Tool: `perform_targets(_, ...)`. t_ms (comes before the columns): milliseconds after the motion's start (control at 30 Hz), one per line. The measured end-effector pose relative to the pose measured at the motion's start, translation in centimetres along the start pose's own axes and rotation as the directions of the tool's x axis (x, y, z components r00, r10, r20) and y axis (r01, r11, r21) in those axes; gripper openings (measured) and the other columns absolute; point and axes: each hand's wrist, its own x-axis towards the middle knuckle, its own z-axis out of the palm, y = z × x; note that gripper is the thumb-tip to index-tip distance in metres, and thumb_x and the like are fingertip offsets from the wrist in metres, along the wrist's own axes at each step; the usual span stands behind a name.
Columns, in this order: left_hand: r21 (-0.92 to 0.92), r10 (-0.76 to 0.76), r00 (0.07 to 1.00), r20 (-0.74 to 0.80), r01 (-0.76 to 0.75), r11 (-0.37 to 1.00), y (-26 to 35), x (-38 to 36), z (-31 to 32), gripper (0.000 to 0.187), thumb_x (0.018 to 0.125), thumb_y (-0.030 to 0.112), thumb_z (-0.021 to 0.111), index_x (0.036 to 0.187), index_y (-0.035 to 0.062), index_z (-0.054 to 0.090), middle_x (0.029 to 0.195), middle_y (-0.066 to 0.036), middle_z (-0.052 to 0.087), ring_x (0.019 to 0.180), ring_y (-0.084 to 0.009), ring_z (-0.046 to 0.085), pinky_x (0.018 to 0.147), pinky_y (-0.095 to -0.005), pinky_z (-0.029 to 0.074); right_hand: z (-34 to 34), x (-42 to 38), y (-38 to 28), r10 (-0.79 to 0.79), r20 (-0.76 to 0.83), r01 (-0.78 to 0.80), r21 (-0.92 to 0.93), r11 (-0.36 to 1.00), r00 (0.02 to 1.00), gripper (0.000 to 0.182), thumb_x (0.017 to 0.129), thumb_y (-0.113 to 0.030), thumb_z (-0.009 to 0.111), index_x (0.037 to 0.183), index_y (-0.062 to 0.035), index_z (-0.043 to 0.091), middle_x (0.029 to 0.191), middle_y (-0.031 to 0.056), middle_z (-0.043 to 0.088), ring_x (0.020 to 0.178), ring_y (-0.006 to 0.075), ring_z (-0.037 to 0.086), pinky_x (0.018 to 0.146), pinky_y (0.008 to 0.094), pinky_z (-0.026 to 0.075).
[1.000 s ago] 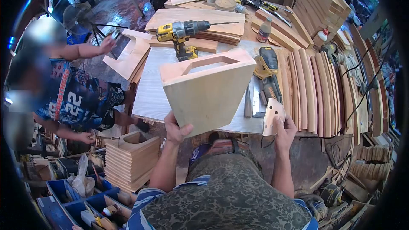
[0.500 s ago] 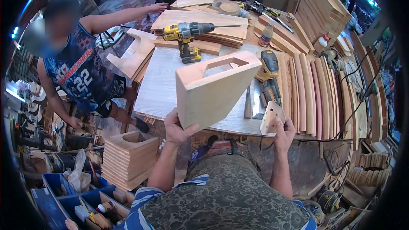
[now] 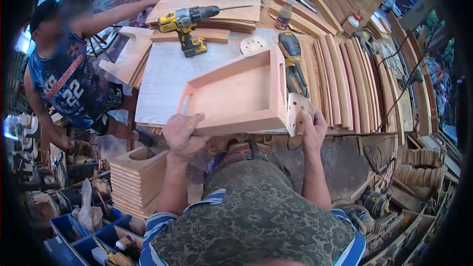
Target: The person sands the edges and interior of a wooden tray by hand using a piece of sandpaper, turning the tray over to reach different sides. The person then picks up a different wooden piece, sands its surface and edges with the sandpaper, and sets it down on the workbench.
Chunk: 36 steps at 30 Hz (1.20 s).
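- Head view, seen from beside the bench: the left hand (image 3: 181,133) is closed over the near rim of a shallow, pale, trapezoid-shaped wooden tray (image 3: 236,96), thumb under, fingers curled over the edge.
- That tray lies open side up, its near edge overhanging the front of the light grey worktop (image 3: 162,81), its far end resting on the board.
- The right hand (image 3: 311,130) pinches a small cream sanding sheet with punched holes (image 3: 295,113), held just beside the tray's right wall, apparently touching it.
- Judgement: to work that wall well, the left hand should pin the tray flat against the worktop, and the sheet should run flat with the grain, not tipped onto the corner.
- Count: one tray in hand; one stack of similar trays on the floor (image 3: 138,180) to the left; one yellow-and-black cordless drill (image 3: 189,24); one black-and-yellow power sander (image 3: 291,61); one loose round sanding disc (image 3: 253,45); one small bottle (image 3: 283,17).
- Curved wooden slats (image 3: 345,83) lie in a row to the right, too many and too overlapped to count surely.
- A second person in a numbered jersey (image 3: 64,88) stands left, reaching over the boards.
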Motion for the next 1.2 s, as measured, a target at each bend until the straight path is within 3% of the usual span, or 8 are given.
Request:
perform_targets(200,0.078,0.037,0.998,0.041,-0.040,0.996,-0.1,-0.1,-0.4,0.048,0.059,0.012,0.088,0.104,0.0072,0.075,0.081,-0.006,0.071,0.066,-0.0241,0.063,0.059,-0.0372,0.044,1.3,-0.1,-0.9,0.015,-0.001,-0.015,-0.008,1.000,1.000,0.011,0.100,-0.011,0.066,0.101,-0.0007,0.067,0.090,-0.0011,0.064,0.082,0.0057,0.055,0.074,0.0241,0.045)
perform_targets(500,0.116,0.021,0.999,0.049,-0.027,0.993,-0.4,-0.8,-0.1,0.049,0.059,0.014,0.088,0.105,0.0074,0.074,0.085,-0.006,0.073,0.067,-0.0235,0.062,0.060,-0.0366,0.043,4.7,4.9,-1.4,-0.188,0.009,0.187,-0.176,0.966,0.982,0.055,0.102,-0.015,0.062,0.150,0.0045,0.041,0.134,0.0196,0.060,0.117,0.0203,0.061,0.102,0.0353,0.049)
perform_targets(633,0.182,0.045,0.992,0.115,-0.065,0.981,-0.7,-0.9,-0.1,0.049,0.059,0.015,0.087,0.106,0.0100,0.076,0.089,-0.002,0.073,0.071,-0.0214,0.060,0.063,-0.0367,0.042,5.2,2.9,-8.4,-0.072,0.249,0.001,0.274,0.962,0.966,0.056,0.101,-0.018,0.066,0.147,0.0058,0.045,0.126,0.0144,0.063,0.106,0.0152,0.064,0.091,0.0310,0.053)
perform_targets(733,0.239,0.093,0.983,0.157,-0.129,0.962,-0.3,-1.0,0.4,0.045,0.062,0.017,0.084,0.106,0.0141,0.077,0.088,0.002,0.071,0.074,-0.0195,0.058,0.068,-0.0363,0.041,6.5,1.1,-10.7,0.098,0.408,-0.050,-0.127,0.991,0.908,0.061,0.096,-0.015,0.073,0.145,0.0085,0.045,0.114,0.0076,0.061,0.101,0.0111,0.063,0.083,0.0260,0.054)
perform_targets(900,0.336,0.202,0.957,0.207,-0.263,0.904,0.5,-1.2,0.9,0.040,0.064,0.022,0.082,0.104,0.0187,0.078,0.088,0.006,0.068,0.081,-0.0173,0.057,0.080,-0.0371,0.040,6.5,2.5,-6.5,0.124,0.369,-0.174,0.105,0.979,0.921,0.075,0.089,-0.009,0.076,0.149,0.0133,0.038,0.113,0.0103,0.057,0.102,0.0154,0.065,0.086,0.0279,0.055)
perform_targets(1067,0.158,0.080,0.935,0.347,-0.142,0.977,1.0,-0.6,1.1,0.039,0.079,0.031,0.083,0.112,0.0116,0.075,0.116,-0.006,0.064,0.106,-0.0269,0.059,0.100,-0.0473,0.041,6.4,2.3,-3.2,0.249,0.276,-0.264,0.018,0.964,0.928,0.079,0.083,0.007,0.064,0.154,0.0145,0.029,0.134,0.0224,0.063,0.120,0.0238,0.064,0.101,0.0325,0.052)
perform_targets(1100,0.159,0.086,0.936,0.342,-0.148,0.976,1.0,-0.5,0.9,0.039,0.079,0.031,0.083,0.112,0.0116,0.075,0.116,-0.006,0.064,0.106,-0.0269,0.059,0.100,-0.0473,0.041,6.4,2.1,-3.0,0.210,0.316,-0.266,0.147,0.953,0.925,0.079,0.080,0.001,0.064,0.153,0.0127,0.035,0.151,0.0274,0.049,0.125,0.0279,0.063,0.104,0.0333,0.051)
perform_targets(1200,0.056,-0.261,0.955,0.144,0.256,0.965,0.2,-1.1,0.3,0.068,0.088,0.042,0.080,0.140,0.0031,0.057,0.134,-0.018,0.055,0.125,-0.0343,0.054,0.112,-0.0514,0.037,5.2,2.2,-3.4,0.125,0.354,-0.230,0.272,0.934,0.927,0.079,0.080,0.003,0.062,0.154,0.0121,0.034,0.145,0.0246,0.055,0.124,0.0267,0.064,0.105,0.0342,0.050)
